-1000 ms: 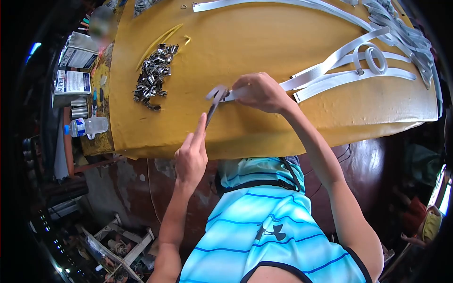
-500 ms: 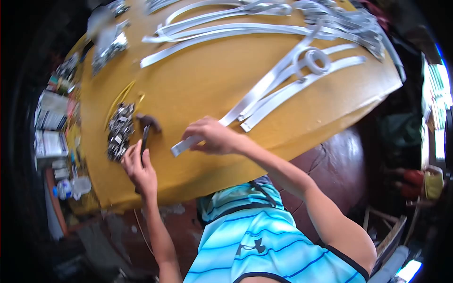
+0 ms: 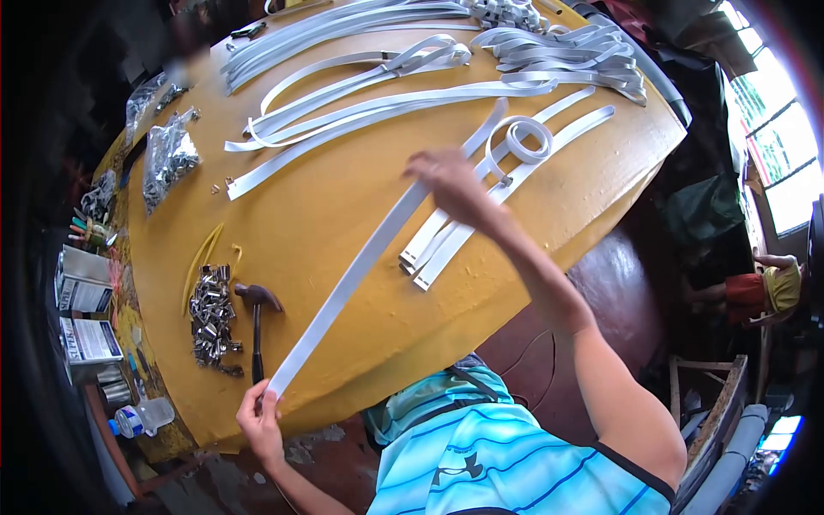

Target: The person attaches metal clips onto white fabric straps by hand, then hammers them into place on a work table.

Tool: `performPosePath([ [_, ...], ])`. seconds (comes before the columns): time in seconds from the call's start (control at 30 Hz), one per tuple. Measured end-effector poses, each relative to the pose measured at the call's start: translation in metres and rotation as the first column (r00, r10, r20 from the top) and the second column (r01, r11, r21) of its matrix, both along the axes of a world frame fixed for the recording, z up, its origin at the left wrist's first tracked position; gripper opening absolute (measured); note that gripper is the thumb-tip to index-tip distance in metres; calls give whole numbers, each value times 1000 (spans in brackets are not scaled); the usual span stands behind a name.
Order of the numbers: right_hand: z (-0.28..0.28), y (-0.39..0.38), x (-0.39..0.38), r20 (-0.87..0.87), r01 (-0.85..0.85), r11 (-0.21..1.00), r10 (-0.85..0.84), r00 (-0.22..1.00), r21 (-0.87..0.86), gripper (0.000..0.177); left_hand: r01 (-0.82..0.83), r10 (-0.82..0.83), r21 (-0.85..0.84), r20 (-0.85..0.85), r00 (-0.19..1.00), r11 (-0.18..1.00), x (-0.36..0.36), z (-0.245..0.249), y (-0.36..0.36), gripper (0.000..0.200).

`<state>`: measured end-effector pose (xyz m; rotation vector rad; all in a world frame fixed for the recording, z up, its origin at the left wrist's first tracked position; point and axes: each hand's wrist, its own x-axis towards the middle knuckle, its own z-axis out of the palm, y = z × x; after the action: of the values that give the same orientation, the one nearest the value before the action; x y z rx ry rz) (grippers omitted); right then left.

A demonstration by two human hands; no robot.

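A long white strap [image 3: 343, 283] runs slantwise over the table. Its near end is pinched in my left hand [image 3: 260, 421], at the table's front edge. Farther up, my right hand [image 3: 451, 184] is closed round the same strap, a little smeared by motion, and the strap's far end shows beyond it. Just above my left hand lies a hammer [image 3: 257, 313] with a dark handle, beside a heap of small metal buckles or clips [image 3: 212, 318]. To the right of the strap lie more white straps [image 3: 455, 245], one with a coiled end [image 3: 532, 142].
Bundles of white straps [image 3: 558, 56] cover the far side of the yellow table [image 3: 283, 223]. Plastic bags of metal parts [image 3: 167, 159] lie at the left. Tins [image 3: 86, 339] and a plastic bottle [image 3: 133, 421] stand past the left edge. Another person [image 3: 768, 287] is at the far right.
My left hand has left the hammer handle and now holds the strap's end. My right hand has moved away up the strap, which now stretches between both hands.
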<state>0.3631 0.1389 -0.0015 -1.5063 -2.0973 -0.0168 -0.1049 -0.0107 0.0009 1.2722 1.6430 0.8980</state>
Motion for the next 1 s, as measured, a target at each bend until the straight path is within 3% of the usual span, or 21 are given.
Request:
performPosePath([
  [0.1,48,-4,72,120,262,923,-305,945,282,37,43,-46,-104,-27,999,994,-36,-10,-14,13],
  [0.2,112,-28,110,185,399,818,-505,843,413,41,39,-36,-177,22,999,983,-42,-9,-19,8],
  [0.3,160,-50,138,289,337,681,-632,719,650,35,110,-91,-227,91,992,968,-27,3,-18,7],
  [0.33,174,-57,146,280,322,671,-628,726,668,35,109,-90,-225,91,992,968,-20,5,-13,7],
  [0.4,193,-66,177,338,288,645,-667,664,708,34,288,-283,-166,56,958,943,-5,4,-3,6],
  [0.47,209,-72,207,353,225,643,-640,682,732,40,297,-278,-137,142,950,945,16,6,9,7],
  [0.53,220,-80,224,354,248,590,-715,602,768,40,415,-372,-218,213,904,883,33,11,19,10],
  [0.73,240,-127,237,342,215,519,-768,541,827,33,581,-508,-234,307,805,779,48,2,18,9],
  [0.77,240,-133,250,350,192,570,-701,621,799,34,603,-526,-242,316,790,760,51,-1,17,9],
  [0.87,217,-126,295,291,243,616,-637,714,750,40,678,-608,-193,319,727,709,85,2,19,10],
  [0.93,176,-95,367,368,259,683,-627,686,683,75,667,-570,-198,381,728,719,129,10,25,11],
  [1.0,102,-88,423,467,546,728,-685,559,414,99,670,-551,-120,473,687,733,184,8,37,15],
])
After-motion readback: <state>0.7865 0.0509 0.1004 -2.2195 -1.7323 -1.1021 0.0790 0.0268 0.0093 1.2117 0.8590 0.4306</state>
